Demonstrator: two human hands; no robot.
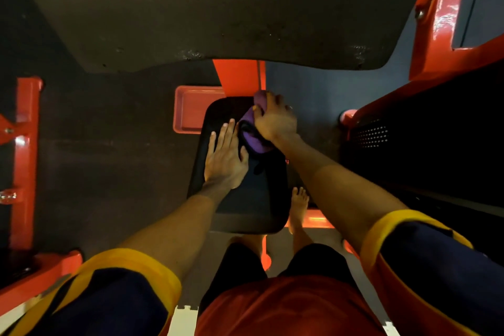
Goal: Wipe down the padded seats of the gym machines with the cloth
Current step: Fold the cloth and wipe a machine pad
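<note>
Navy sleeves (109,294) with yellow cuffs and a red shirt (286,308) are filling the bottom of the view, and both bare forearms are reaching down to a black padded seat (256,199). The left hand (225,157) is lying flat on the seat's left half, fingers straight and together. The right hand (275,117) is gripping a bunched purple cloth (252,132), fingers curled over it, and pressing it against the seat's far right corner. A red frame post (237,76) is rising behind the seat, beneath a large dark pad (218,22). A bare foot (298,207) is standing just beside the seat's right edge.
</note>
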